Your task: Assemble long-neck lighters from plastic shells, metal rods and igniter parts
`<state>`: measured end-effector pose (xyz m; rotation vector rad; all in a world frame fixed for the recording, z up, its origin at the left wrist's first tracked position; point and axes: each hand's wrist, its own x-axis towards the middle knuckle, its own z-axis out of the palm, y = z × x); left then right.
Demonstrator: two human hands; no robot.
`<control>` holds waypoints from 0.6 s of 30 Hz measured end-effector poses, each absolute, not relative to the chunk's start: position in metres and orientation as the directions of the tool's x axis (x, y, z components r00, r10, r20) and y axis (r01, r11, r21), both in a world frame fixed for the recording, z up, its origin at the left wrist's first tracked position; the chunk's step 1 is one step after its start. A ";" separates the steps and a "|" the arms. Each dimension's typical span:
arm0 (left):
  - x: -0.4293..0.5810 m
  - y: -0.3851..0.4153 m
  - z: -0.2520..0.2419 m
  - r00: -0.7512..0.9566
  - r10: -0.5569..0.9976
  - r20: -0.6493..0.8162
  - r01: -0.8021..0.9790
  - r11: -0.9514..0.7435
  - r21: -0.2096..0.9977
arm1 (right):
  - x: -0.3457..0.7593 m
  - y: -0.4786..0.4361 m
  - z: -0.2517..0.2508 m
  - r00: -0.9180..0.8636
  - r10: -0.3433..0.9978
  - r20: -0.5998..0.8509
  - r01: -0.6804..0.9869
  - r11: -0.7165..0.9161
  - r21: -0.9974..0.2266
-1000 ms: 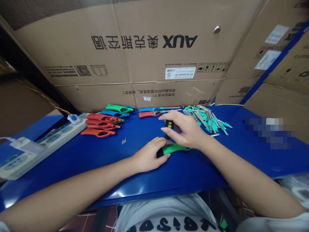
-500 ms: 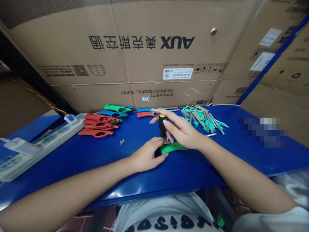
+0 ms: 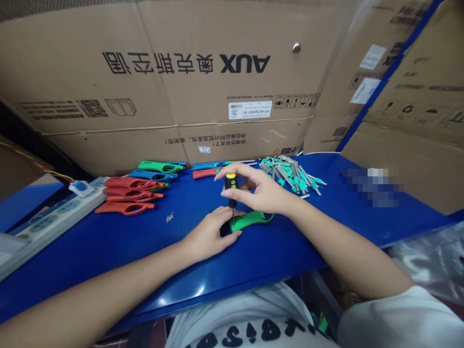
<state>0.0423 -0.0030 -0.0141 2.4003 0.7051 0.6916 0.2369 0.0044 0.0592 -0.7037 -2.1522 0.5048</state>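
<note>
A green plastic lighter handle (image 3: 250, 220) lies on the blue table in front of me. My left hand (image 3: 208, 235) grips its left end between thumb and fingers, pressing it to the tabletop. In my right hand (image 3: 253, 189) is a black and yellow screwdriver (image 3: 231, 186), held upright with the fingers around its grip. The shaft points down and its tip meets the left end of the green handle. A small heap of screws (image 3: 170, 217) lies left of my left hand.
Red, blue and green lighter handles (image 3: 125, 208) are stacked at the left, beside a white power strip (image 3: 54, 220). Metal tubes with teal parts (image 3: 293, 174) are piled at the back right. Cardboard (image 3: 163, 96) walls the back of the table (image 3: 290, 251).
The view has shifted to the right, so everything sits further left. My right hand's fingers have changed their hold around the screwdriver grip. The green handle stays under my left hand.
</note>
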 end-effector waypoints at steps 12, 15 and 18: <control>0.041 -0.002 -0.016 0.732 0.609 0.304 0.342 -0.715 0.610 | 0.231 0.005 0.050 -0.470 0.616 0.632 0.261 0.781 -0.567; 0.041 -0.002 -0.016 0.732 0.607 0.310 0.347 -0.723 0.598 | 0.233 0.004 0.049 -0.398 0.480 0.782 0.428 0.851 -0.305; 0.042 -0.002 -0.016 0.723 0.613 0.318 0.360 -0.728 0.583 | 0.233 0.001 0.051 -0.451 0.442 0.775 0.414 0.873 -0.257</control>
